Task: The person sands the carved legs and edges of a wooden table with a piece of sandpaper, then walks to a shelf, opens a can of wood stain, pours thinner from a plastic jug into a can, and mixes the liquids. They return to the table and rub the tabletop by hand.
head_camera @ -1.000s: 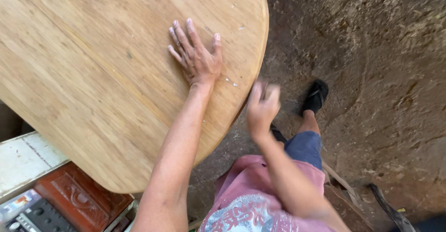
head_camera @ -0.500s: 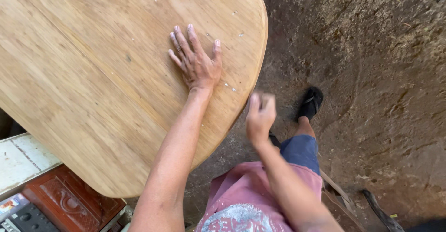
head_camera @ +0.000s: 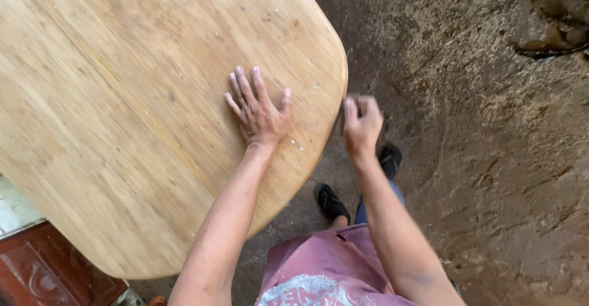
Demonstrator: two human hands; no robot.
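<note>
Pressing flat on a wooden tabletop (head_camera: 153,97), the left hand (head_camera: 261,113) lies palm down with fingers spread, near the board's rounded right edge; the pale, grain-streaked tabletop fills the upper left of the view and overhangs a dirt floor (head_camera: 491,159); the right hand (head_camera: 362,122) sits just beside that rounded edge, fingers curled and blurred, so whether it grips anything cannot be told; below, a pink shirt (head_camera: 331,269) and two black shoes (head_camera: 331,202) show on the ground; a dark red carved panel (head_camera: 43,275) lies at the lower left corner.
</note>
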